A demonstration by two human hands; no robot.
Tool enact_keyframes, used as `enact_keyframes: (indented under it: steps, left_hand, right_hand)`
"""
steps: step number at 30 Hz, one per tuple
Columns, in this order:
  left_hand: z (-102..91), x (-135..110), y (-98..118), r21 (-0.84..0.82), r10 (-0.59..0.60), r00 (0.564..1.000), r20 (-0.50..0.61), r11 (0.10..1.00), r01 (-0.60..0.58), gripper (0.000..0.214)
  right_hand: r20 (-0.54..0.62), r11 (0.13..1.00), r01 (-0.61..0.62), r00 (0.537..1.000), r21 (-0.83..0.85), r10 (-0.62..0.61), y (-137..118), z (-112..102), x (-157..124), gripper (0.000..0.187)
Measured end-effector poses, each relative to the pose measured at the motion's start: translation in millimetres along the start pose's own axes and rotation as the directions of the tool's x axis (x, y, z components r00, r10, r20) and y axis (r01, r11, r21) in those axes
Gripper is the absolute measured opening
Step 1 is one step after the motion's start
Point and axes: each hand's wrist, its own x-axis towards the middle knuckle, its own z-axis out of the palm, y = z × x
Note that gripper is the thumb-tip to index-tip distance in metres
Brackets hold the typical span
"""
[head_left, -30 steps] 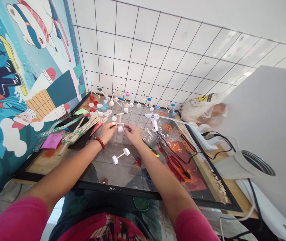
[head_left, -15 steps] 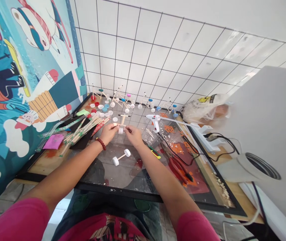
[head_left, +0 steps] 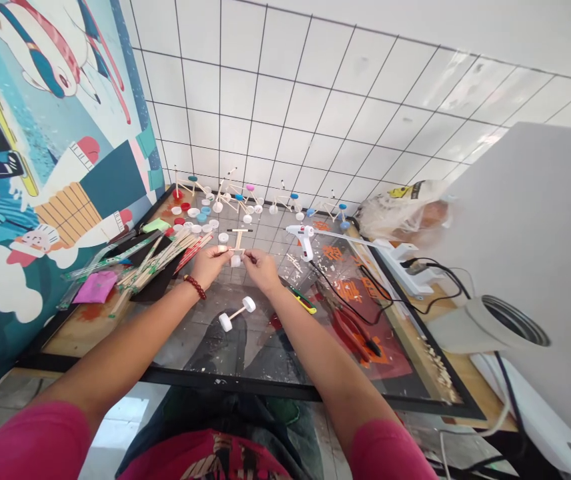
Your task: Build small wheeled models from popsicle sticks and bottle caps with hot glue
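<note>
Between my hands is a small stick model (head_left: 239,239) of pale wooden sticks, with a black-tipped crossbar at its top and a white bottle cap (head_left: 236,261) at its lower end. My left hand (head_left: 208,267) pinches its left side with thumb and forefinger. On the other side, the fingertips of my right hand (head_left: 260,270) are closed at the model's lower right. Nearer to me on the glass lies a stick axle (head_left: 237,313) with a white cap wheel on each end.
A white glue gun (head_left: 303,240) stands right of my hands, its cord trailing right. Finished stick models (head_left: 285,200) line the back by the tiled wall. Left are bundled sticks (head_left: 158,260) and loose caps (head_left: 194,213). Red-handled pliers (head_left: 350,333) and a yellow-green cutter (head_left: 304,301) lie right.
The whole scene has shifted slightly left in view as the head turned. Both hands keep the same hold on the stick model, and the axle lies where it was.
</note>
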Motion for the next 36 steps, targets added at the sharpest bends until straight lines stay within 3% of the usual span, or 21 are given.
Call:
enact_keyframes:
  steps: [13, 31, 36]
  left_hand:
    - [-0.4, 0.9, -0.6, 0.029, 0.013, 1.000, -0.029, 1.000, -0.012, 0.030]
    - [-2.3, 0.6, 0.4, 0.028, 0.026, 0.999, 0.045, 0.999, -0.028, 0.032]
    - [-0.3, 0.0, 7.4, -0.114, 0.058, 0.997, 0.045, 0.992, -0.053, 0.040]
  right_hand:
    - [0.021, 1.000, 0.027, 0.999, -0.015, -0.027, -2.1, 0.2, -0.9, 0.023]
    - [0.018, 0.999, 0.036, 0.999, -0.017, -0.035, -4.7, 1.4, 0.5, 0.022]
    - [0.029, 0.994, 0.095, 0.995, -0.046, -0.093, -13.0, -0.4, -2.9, 0.021]
